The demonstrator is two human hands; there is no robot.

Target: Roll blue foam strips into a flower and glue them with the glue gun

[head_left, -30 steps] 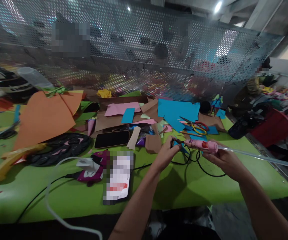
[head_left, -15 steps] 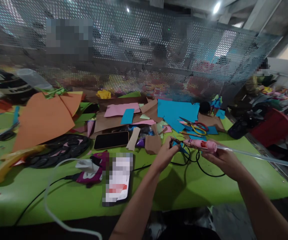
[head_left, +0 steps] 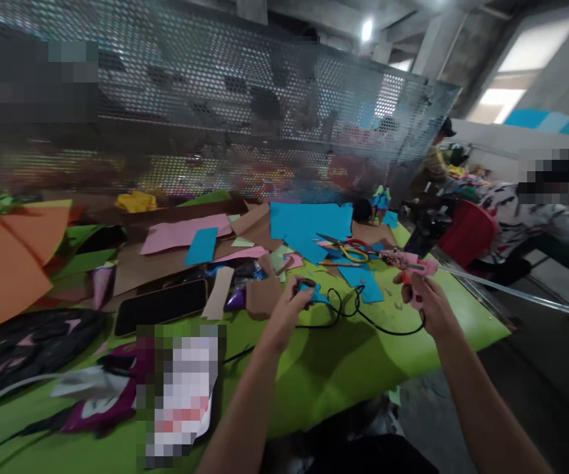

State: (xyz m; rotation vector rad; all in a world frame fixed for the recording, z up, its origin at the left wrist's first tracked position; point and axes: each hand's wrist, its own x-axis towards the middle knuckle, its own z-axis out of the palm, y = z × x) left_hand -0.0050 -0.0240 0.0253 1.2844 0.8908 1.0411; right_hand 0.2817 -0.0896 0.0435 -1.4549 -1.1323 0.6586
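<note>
My right hand [head_left: 433,304] is wrapped round the handle of a pink glue gun [head_left: 417,264]. Its nozzle points left, and a long clear glue stick [head_left: 516,286] sticks out of its back end. A black cord [head_left: 388,331] loops over the table between my hands. My left hand [head_left: 292,299] pinches a small blue piece [head_left: 320,296] with something dark at the fingertips, too small to make out. Beyond the hands lie scissors [head_left: 351,252] with red and yellow handles, a pencil [head_left: 338,264] and blue sheets [head_left: 311,224].
On the green table [head_left: 344,388] lie a dark phone [head_left: 161,307], a phone with a lit screen [head_left: 186,388], a purple power strip [head_left: 99,401] and orange paper [head_left: 2,270]. A perforated metal screen [head_left: 205,99] stands behind. At the right, a person sits by a red chair [head_left: 469,230].
The view has swung right. My right hand has drawn the glue gun away from the blue piece, and its grip has moved to the handle. My left hand still pinches the piece.
</note>
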